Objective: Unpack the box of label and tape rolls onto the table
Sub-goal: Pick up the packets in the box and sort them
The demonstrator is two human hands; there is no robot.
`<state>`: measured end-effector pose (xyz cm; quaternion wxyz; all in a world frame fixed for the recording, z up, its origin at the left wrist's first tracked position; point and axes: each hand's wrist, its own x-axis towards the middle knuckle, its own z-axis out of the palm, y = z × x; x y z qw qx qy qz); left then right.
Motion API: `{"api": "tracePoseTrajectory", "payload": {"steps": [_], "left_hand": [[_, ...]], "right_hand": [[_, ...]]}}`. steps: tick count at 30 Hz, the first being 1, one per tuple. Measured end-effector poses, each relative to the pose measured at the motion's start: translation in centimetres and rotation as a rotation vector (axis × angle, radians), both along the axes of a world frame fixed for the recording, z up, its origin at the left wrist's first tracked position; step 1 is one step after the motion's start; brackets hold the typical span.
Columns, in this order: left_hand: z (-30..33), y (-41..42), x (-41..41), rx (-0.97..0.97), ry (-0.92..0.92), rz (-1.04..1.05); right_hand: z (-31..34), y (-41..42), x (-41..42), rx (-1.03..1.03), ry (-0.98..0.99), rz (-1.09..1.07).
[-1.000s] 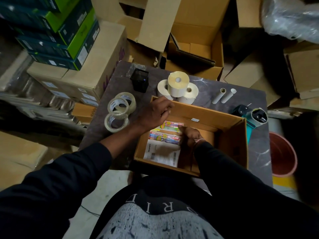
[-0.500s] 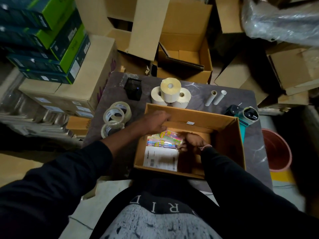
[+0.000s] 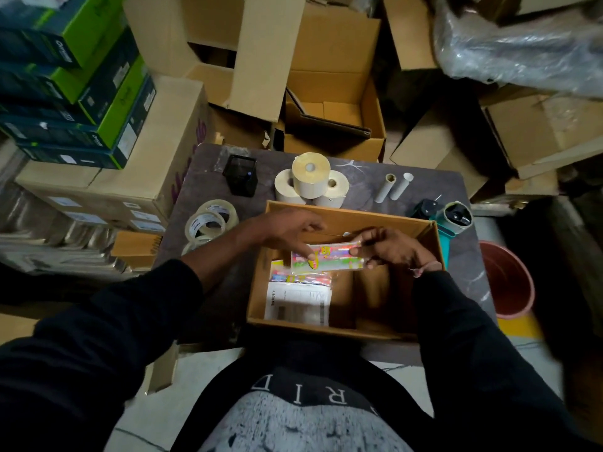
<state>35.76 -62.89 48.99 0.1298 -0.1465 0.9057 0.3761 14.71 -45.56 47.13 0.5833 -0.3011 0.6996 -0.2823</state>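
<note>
**Lifting the flat packet out of the carton**

Both hands hold one colourful, glossy flat plastic packet (image 3: 328, 260) above the open brown cardboard box (image 3: 341, 213); the left hand (image 3: 287, 228) pinches its left end with thumb and fingertips, the right hand (image 3: 390, 247) pinches its right end, fingers curled round the edge; the packet hangs roughly level over the box's left half, clear of what lies below it. Beneath it in the box lie a second colourful packet (image 3: 301, 278) and a white printed paper sheet (image 3: 297, 303); the right half of the box looks bare cardboard, though it is dark there.

On the dark grey marbled table (image 3: 202, 187), already out: three cream label rolls (image 3: 310, 184) stacked just beyond the box's far wall; clear tape rolls (image 3: 208, 223) to the left; two pale cardboard tube cores (image 3: 393, 186) to the right; a teal tape dispenser (image 3: 452, 220) near the box's right corner; a small black mesh holder (image 3: 240, 174) at the back.

To do this step well, I judge: keep both pinches firm, since the film looks slippery; raise the packet over the box wall before moving sideways; set it on free table surface, likely to the left between tape rolls and box, flat, without nudging the stacked label rolls.
</note>
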Motion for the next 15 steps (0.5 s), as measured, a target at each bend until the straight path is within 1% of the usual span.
{"api": "tracePoseTrajectory", "payload": {"steps": [3,5,8,11,15], "left_hand": [[1.2,0.0,-0.6,0.141,-0.001,-0.001],[2.2,0.1,-0.8,0.175,0.021,-0.032],[3.6,-0.3,-0.5,0.254,0.025,-0.052],[4.4,-0.8,0.3,0.351,0.044,-0.014],[5.0,-2.0,1.8,0.309,0.131,0.098]], "right_hand": [[3.9,0.7,-1.3,-0.108,0.017,0.105],[5.8,1.0,-1.8,-0.178,0.023,0.154],[7.4,0.9,-1.9,-0.245,0.022,0.130],[8.1,0.3,-1.1,-0.306,-0.005,0.114],[8.6,-0.6,-0.5,-0.379,-0.025,0.017]]}}
